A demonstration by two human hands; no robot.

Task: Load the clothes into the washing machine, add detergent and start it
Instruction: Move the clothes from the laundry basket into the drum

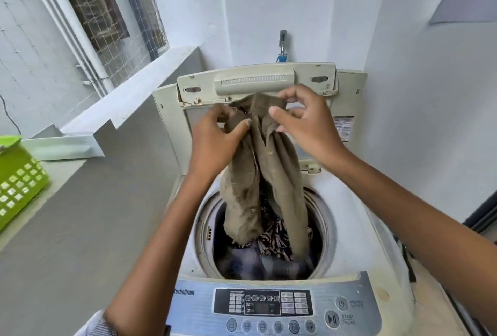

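Observation:
A top-loading washing machine [347, 217] stands in front of me with its lid [255, 82] folded up at the back. An olive-brown garment [269, 174] hangs over the open drum, its lower ends dangling inside. My left hand [215, 142] grips the garment's upper left part. My right hand [304, 120] pinches its top edge from the right. Patterned and checked clothes [269, 249] lie in the drum below. The control panel [263, 302] with its buttons is at the near edge.
A lime-green plastic basket [18, 182] sits on the grey ledge [80, 201] at left. A tap [282, 45] is on the wall behind the machine. White walls close in at the back and right; a meshed window [107, 7] is upper left.

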